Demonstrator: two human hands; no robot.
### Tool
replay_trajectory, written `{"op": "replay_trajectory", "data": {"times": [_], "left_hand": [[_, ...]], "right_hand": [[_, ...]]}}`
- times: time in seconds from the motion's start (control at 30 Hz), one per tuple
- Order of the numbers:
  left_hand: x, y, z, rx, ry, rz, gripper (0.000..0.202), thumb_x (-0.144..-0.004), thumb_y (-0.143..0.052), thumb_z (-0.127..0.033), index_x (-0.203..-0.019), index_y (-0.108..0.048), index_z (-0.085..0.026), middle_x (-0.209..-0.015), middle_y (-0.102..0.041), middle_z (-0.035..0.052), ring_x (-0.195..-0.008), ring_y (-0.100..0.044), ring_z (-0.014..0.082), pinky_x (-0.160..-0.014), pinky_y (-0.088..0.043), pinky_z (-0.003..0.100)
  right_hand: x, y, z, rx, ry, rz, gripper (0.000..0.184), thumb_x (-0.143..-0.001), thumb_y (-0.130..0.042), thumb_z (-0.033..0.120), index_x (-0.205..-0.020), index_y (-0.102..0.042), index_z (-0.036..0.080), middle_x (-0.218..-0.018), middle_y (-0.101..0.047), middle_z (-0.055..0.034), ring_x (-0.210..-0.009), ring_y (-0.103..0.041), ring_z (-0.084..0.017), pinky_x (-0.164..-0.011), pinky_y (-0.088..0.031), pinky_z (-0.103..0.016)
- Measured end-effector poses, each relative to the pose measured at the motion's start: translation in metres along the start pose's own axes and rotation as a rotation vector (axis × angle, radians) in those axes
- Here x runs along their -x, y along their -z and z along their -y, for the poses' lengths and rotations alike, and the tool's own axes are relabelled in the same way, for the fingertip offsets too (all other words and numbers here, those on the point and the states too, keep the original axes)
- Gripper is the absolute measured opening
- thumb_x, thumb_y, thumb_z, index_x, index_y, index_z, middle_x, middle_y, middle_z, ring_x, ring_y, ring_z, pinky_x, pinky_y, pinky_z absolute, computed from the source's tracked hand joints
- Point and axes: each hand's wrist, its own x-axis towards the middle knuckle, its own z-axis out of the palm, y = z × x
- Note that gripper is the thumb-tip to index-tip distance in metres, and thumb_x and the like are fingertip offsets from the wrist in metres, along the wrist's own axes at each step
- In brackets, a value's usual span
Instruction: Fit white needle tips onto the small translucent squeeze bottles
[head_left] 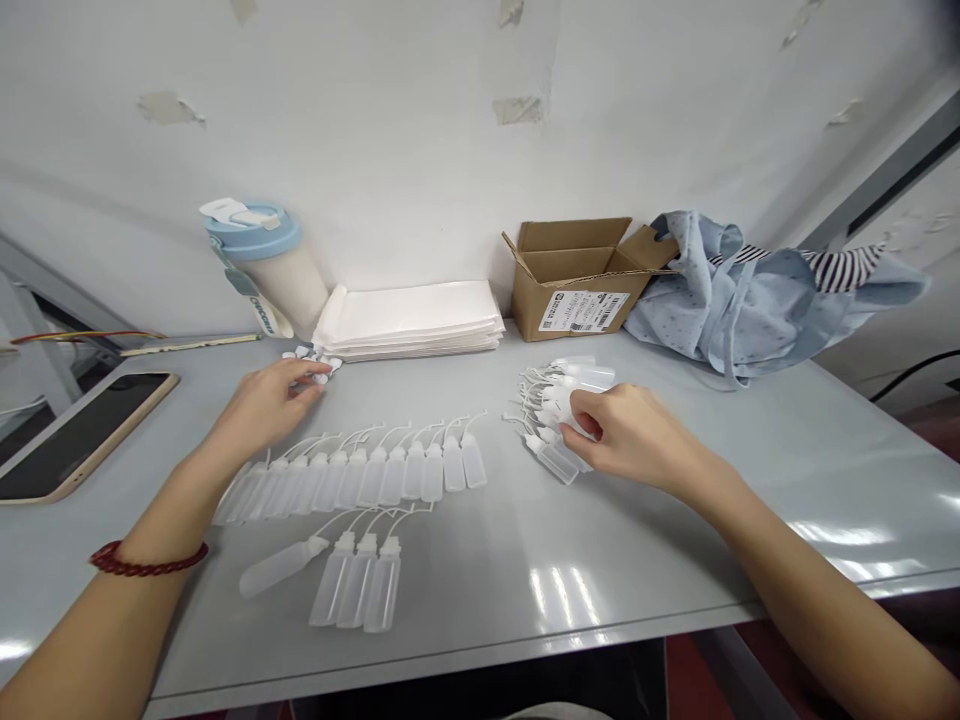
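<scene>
My left hand (264, 405) reaches to a small heap of white caps (311, 360) near the back of the grey table (675, 540), fingertips pinched on one of them. My right hand (626, 432) curls around a small translucent squeeze bottle in a loose pile of bottles (559, 400) at centre right. A long row of the same bottles (360, 475) lies side by side in the middle, their tethered caps pointing away. A shorter row of bottles (352, 580) lies nearer to me.
A tumbler with a blue lid (262, 265) and a stack of white bags (409, 318) stand against the wall. An open cardboard box (577, 285) and a blue cloth (750, 295) sit at back right. A phone (79, 430) lies at the left.
</scene>
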Motion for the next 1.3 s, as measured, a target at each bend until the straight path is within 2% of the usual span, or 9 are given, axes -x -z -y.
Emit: {"op": "replay_trajectory", "data": {"times": [0.17, 0.4, 0.6, 0.83, 0.9, 1.0, 1.07, 1.17, 1.3], "left_hand": [[0.002, 0.0, 0.0, -0.011, 0.018, -0.009, 0.036, -0.087, -0.043, -0.031, -0.115, -0.06, -0.016, -0.108, -0.068, 0.0043, -0.087, -0.062, 0.021, -0.084, -0.044, 0.03], [0.0, -0.001, 0.0, 0.018, 0.026, 0.046, 0.032, -0.082, -0.048, -0.031, -0.101, -0.068, -0.015, -0.087, -0.07, 0.0033, -0.083, -0.064, 0.0216, -0.076, -0.045, 0.028], [0.007, 0.005, -0.02, 0.075, 0.019, -0.005, 0.032, -0.081, -0.051, -0.034, -0.1, -0.065, -0.012, -0.085, -0.07, 0.0059, -0.081, -0.064, 0.0233, -0.077, -0.045, 0.032], [0.024, 0.003, -0.057, 0.231, -0.114, -0.079, 0.025, -0.084, -0.051, -0.037, -0.087, -0.065, -0.016, -0.086, -0.068, 0.0043, -0.081, -0.062, 0.0186, -0.079, -0.047, 0.028], [0.027, -0.001, -0.063, 0.262, -0.155, -0.087, 0.024, -0.083, -0.052, -0.038, -0.082, -0.065, -0.017, -0.083, -0.068, 0.0035, -0.079, -0.062, 0.0182, -0.075, -0.047, 0.028], [0.03, -0.007, -0.068, 0.283, -0.224, -0.102, 0.022, -0.084, -0.052, -0.035, -0.079, -0.063, -0.017, -0.079, -0.067, 0.0035, -0.075, -0.062, 0.0182, -0.07, -0.046, 0.028], [0.03, -0.009, -0.068, 0.27, -0.263, -0.119, 0.021, -0.085, -0.052, -0.034, -0.079, -0.063, -0.017, -0.078, -0.067, 0.0035, -0.074, -0.061, 0.0177, -0.069, -0.046, 0.028], [0.03, -0.012, -0.067, 0.24, -0.294, -0.138, 0.02, -0.085, -0.052, -0.032, -0.08, -0.062, -0.016, -0.078, -0.066, 0.0033, -0.073, -0.06, 0.0172, -0.069, -0.045, 0.028], [0.029, -0.014, -0.064, 0.22, -0.3, -0.172, 0.018, -0.085, -0.052, -0.03, -0.08, -0.062, -0.016, -0.077, -0.066, 0.0029, -0.073, -0.06, 0.017, -0.068, -0.045, 0.028]], "right_hand": [[0.001, -0.001, -0.001, 0.009, 0.009, -0.045, 0.031, -0.077, -0.051, 0.03, -0.055, -0.03, 0.021, -0.043, -0.034, 0.0039, -0.042, -0.025, -0.01, -0.046, -0.018, -0.026], [0.001, -0.01, 0.002, -0.2, 0.096, -0.209, 0.033, -0.083, -0.046, 0.026, -0.056, -0.028, 0.022, -0.044, -0.032, 0.006, -0.04, -0.026, -0.008, -0.045, -0.02, -0.024], [0.008, -0.023, 0.017, -0.356, 0.208, -0.302, 0.033, -0.087, -0.045, 0.023, -0.056, -0.033, 0.021, -0.047, -0.033, 0.0063, -0.042, -0.028, -0.008, -0.045, -0.024, -0.024], [0.012, -0.023, 0.049, -0.704, 0.194, -0.056, 0.026, -0.088, -0.05, 0.021, -0.062, -0.047, 0.018, -0.053, -0.047, 0.0038, -0.047, -0.041, -0.008, -0.046, -0.034, -0.02], [0.014, -0.021, 0.06, -0.72, 0.282, 0.016, 0.021, -0.088, -0.049, 0.02, -0.068, -0.052, 0.016, -0.058, -0.051, 0.0023, -0.05, -0.046, -0.008, -0.048, -0.037, -0.02], [0.015, -0.018, 0.083, -0.633, 0.563, 0.159, 0.011, -0.089, -0.047, 0.016, -0.091, -0.058, 0.013, -0.074, -0.061, -0.0028, -0.062, -0.055, -0.011, -0.057, -0.042, -0.022], [0.014, -0.018, 0.1, -0.44, 0.717, 0.23, 0.019, -0.09, -0.046, 0.018, -0.107, -0.056, 0.014, -0.082, -0.063, -0.0047, -0.063, -0.056, -0.013, -0.052, -0.039, -0.024], [0.011, -0.024, 0.122, -0.2, 0.845, 0.279, 0.019, -0.09, -0.05, 0.023, -0.106, -0.055, 0.017, -0.083, -0.063, -0.0032, -0.055, -0.052, -0.013, -0.043, -0.027, -0.026], [0.007, -0.037, 0.133, -0.154, 0.894, 0.288, 0.017, -0.092, -0.046, 0.028, -0.099, -0.055, 0.016, -0.08, -0.063, -0.0025, -0.061, -0.055, -0.014, -0.044, -0.025, -0.026]]}}
